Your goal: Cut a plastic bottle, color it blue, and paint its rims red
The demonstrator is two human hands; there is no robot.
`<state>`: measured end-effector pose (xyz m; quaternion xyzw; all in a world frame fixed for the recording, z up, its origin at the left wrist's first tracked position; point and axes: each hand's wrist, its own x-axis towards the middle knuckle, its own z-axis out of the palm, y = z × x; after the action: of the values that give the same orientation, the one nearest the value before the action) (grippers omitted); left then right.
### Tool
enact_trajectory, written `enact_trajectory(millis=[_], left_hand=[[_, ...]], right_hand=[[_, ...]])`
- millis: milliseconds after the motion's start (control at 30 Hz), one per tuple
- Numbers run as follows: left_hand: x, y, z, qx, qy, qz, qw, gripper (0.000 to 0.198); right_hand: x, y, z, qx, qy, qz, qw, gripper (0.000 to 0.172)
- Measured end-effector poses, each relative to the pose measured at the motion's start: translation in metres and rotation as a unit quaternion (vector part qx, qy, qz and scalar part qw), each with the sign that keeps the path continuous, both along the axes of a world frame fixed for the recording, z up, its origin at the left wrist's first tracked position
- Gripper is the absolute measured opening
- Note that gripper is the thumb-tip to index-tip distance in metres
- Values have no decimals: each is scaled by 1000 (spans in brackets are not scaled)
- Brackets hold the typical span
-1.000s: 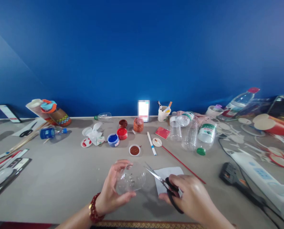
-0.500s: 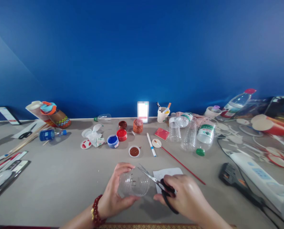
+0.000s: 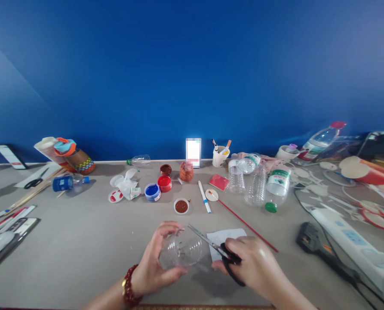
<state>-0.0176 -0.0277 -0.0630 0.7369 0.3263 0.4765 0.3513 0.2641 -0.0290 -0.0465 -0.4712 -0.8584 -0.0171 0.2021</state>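
Observation:
My left hand (image 3: pixel 159 258) is wrapped round a clear, ribbed piece of plastic bottle (image 3: pixel 187 252), its thumb below and fingers above. In my right hand (image 3: pixel 251 260) is a pair of scissors (image 3: pixel 211 243) with black handles. The blades point up and left across the far rim of the plastic, and they look nearly closed. Whether they touch the plastic I cannot tell. Under the scissors lies a white sheet of paper (image 3: pixel 225 237), partly covered by my right hand.
Beyond my hands stand a small cup of brown paint (image 3: pixel 181 206), a blue paint pot (image 3: pixel 152 192) and a red one (image 3: pixel 164 184). A red-handled brush (image 3: pixel 248 226) slants to the right. Plastic bottles (image 3: pixel 255 185), a glue gun (image 3: pixel 311 239) and a power strip (image 3: pixel 349 245) occupy the right side.
The scissor blades have come closer together. My right hand has shifted slightly right, while the left keeps its hold with the plastic tilted a little differently.

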Motion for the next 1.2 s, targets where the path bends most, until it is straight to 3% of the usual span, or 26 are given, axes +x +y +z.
enact_trajectory(millis=[233,533,900,1067,1200], left_hand=[[1,1,-2,-54,-53,-34,997,67],[8,2,2,-56,-60,-88,993,65],[15,4,4,-143,-128,-176,966,68],[18,6,7,-161,-142,-197,957,67],[19,8,10,-220,-166,-199,940,65]], right_hand=[[3,-2,-3,-26,-15,-7,1000,49],[-1,-2,9,-23,-13,-1,1000,54],[11,-6,2,-24,-3,-12,1000,54],[15,-5,10,-107,5,-48,993,51],[20,-3,19,-202,22,-102,974,48]])
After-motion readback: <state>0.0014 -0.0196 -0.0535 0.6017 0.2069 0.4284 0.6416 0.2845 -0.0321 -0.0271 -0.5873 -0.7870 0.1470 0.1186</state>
